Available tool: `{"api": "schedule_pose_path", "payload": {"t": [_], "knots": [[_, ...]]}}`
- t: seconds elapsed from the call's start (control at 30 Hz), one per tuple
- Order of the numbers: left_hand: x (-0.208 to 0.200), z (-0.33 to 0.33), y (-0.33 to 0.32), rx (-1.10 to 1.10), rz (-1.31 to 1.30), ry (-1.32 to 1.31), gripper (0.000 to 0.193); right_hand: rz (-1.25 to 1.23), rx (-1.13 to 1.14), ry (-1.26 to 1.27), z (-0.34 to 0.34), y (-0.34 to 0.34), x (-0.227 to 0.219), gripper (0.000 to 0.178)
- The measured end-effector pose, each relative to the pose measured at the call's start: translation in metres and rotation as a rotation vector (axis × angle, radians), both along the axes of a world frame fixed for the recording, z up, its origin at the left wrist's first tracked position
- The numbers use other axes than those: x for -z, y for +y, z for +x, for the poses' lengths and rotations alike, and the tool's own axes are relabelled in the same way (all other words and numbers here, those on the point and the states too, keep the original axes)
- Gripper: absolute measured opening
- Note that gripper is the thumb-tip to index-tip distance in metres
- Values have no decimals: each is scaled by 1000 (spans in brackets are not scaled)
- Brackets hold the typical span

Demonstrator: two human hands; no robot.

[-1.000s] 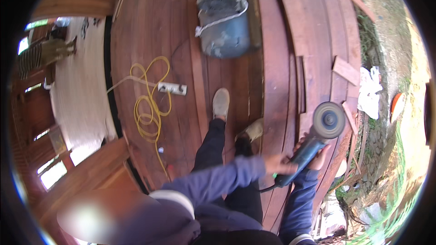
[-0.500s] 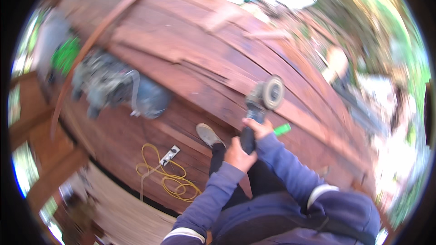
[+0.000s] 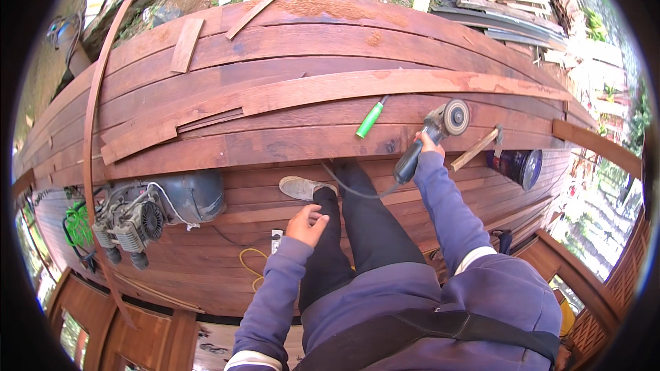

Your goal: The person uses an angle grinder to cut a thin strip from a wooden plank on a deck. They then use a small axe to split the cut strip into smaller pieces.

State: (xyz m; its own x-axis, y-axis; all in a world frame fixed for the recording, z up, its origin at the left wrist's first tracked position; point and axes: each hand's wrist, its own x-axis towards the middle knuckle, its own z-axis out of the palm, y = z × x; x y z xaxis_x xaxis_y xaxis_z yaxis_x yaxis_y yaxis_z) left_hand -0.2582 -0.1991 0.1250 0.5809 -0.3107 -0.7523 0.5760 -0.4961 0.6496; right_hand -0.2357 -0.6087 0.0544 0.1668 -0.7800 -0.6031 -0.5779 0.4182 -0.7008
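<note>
My right hand (image 3: 430,144) is wrapped round the neck of an angle grinder (image 3: 408,163), whose round disc (image 3: 456,117) points up and away from me. The tool is at the bench's near edge, its cord (image 3: 357,194) looping down past my leg. To the left, my left hand (image 3: 307,225) hangs over my thigh, loosely curled with the fingers apart and holding nothing. Left of the grinder, a green-handled tool (image 3: 370,121) lies on the wooden bench (image 3: 275,139); its tip is too small to name. A hammer (image 3: 476,149) rests just right of the grinder.
A long notched plank (image 3: 302,93) lies across the bench, with a wood strip (image 3: 89,130) crossing at left. An air compressor (image 3: 185,196) stands below the left edge. A dark bucket (image 3: 522,167) is at right. A yellow cord (image 3: 249,261) and power strip (image 3: 276,239) lie on the floor.
My left hand has let go of the grinder and moved left and down. The grinder is now in my right hand only, farther right. My view has turned, showing the hammer and bucket.
</note>
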Motion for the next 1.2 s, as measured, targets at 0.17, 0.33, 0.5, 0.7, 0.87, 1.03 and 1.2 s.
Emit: {"api": "schedule_pose_path", "payload": {"t": [0.17, 0.33, 0.5, 0.7, 0.87, 1.03, 1.2], "knots": [[7, -5, 16, 66, 94, 43, 40, -55, 216, 109, 10, -39, 48, 29], [28, 4, -14, 75, 74, -29, 37, -88, 350, -19, 15, -59, 57, 42], [57, 24, -53, 5, -20, 16, 33, -242, 240, 364, 17, -80, 62, 68], [45, 52, -84, 139, 46, -33, 34, -142, 120, 358, 12, -78, 57, 81], [32, 85, -97, 206, 146, -112, 34, -159, 21, 158, -18, -68, 46, 61], [44, 103, -90, 92, 155, -24, 33, -319, 41, 335, -40, -59, 49, 83], [45, 108, -97, -17, 167, -36, 36, 24, 31, 138, 5, -71, 37, 47]]}}
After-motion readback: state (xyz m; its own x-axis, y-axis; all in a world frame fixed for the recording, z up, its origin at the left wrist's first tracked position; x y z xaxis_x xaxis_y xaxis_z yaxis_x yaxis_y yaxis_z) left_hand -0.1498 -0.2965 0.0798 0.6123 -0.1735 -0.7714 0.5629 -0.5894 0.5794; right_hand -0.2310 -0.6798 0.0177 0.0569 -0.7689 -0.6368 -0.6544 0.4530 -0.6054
